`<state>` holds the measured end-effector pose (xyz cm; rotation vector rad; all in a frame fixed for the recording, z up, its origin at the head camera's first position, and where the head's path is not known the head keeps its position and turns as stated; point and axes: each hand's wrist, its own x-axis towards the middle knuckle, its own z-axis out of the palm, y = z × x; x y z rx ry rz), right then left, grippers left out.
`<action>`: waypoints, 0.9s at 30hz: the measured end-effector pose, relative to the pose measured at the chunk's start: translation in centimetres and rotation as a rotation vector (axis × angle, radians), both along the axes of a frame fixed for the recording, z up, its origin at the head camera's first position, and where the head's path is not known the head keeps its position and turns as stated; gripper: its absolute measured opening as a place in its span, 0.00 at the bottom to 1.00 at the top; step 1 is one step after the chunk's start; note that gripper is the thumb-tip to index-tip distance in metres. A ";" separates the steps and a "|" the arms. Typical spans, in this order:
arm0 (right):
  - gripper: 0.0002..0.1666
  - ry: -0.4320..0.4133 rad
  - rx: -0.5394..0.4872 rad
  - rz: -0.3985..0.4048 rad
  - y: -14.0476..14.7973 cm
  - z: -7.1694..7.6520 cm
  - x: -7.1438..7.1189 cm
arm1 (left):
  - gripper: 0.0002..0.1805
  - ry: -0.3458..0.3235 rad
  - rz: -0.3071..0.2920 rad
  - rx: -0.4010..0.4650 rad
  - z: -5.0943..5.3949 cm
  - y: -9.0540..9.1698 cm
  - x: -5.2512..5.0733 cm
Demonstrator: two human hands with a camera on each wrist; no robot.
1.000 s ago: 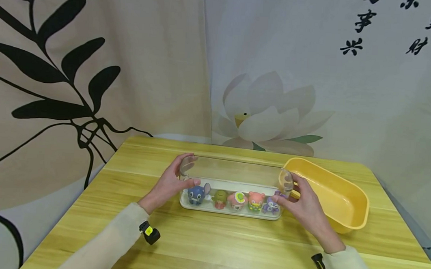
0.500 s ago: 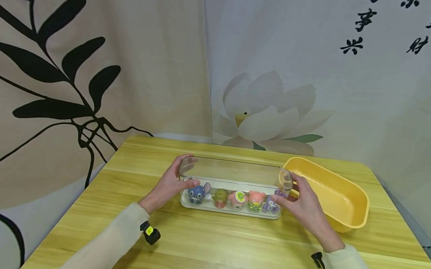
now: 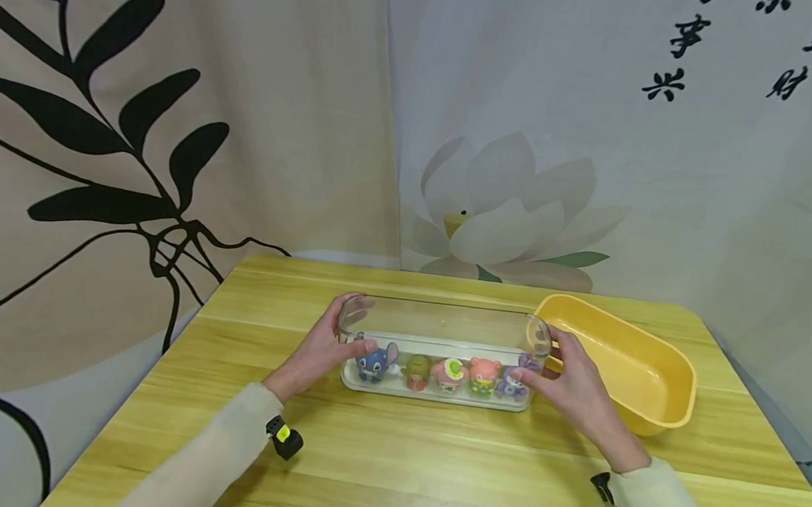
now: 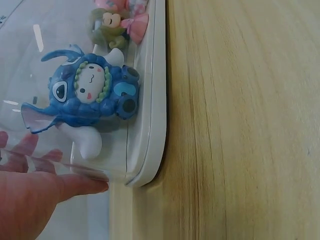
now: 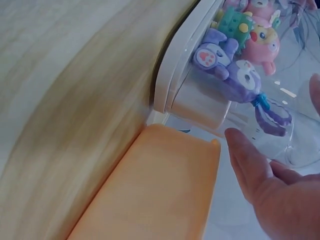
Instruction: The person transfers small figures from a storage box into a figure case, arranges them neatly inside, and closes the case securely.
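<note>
A clear plastic cover (image 3: 444,322) stands over a white base (image 3: 433,399) on the table, enclosing a row of several small toy figurines. At the left sits a blue big-eared figurine (image 4: 95,90), then a green-haired one (image 3: 416,372), pink ones, and a purple figurine (image 5: 242,80) at the right. My left hand (image 3: 321,350) grips the cover's left end, thumb at the front and fingers behind. Its right end is held by my right hand (image 3: 578,381) in the same way. Each thumb lies low on the cover, close to the base.
A yellow plastic basin (image 3: 647,389) stands just right of the display box, close to my right hand. The wooden table (image 3: 395,467) extends toward me in front of the box. Printed curtains (image 3: 302,125) hang behind the table.
</note>
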<state>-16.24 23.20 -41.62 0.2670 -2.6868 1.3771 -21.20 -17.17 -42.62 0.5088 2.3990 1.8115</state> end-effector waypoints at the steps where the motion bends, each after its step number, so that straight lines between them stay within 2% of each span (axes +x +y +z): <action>1: 0.54 -0.001 -0.001 0.001 0.0 0.0 0.0 | 0.48 -0.002 0.001 -0.003 0.0 0.0 0.0; 15: 0.54 0.026 0.013 0.002 0.1 -0.5 -0.5 | 0.50 0.015 -0.012 -0.087 -0.1 -0.1 -0.5; 22: 0.54 0.005 0.020 0.009 0.3 0.0 0.1 | 0.55 0.014 0.003 -0.242 0.1 -0.7 0.1; 24: 0.51 0.035 0.043 0.009 0.8 0.3 0.3 | 0.54 0.040 0.002 -0.285 0.3 -1.1 0.4; 27: 0.43 0.109 0.110 0.004 1.8 0.6 0.6 | 0.49 0.117 0.003 -0.321 0.7 -1.9 0.7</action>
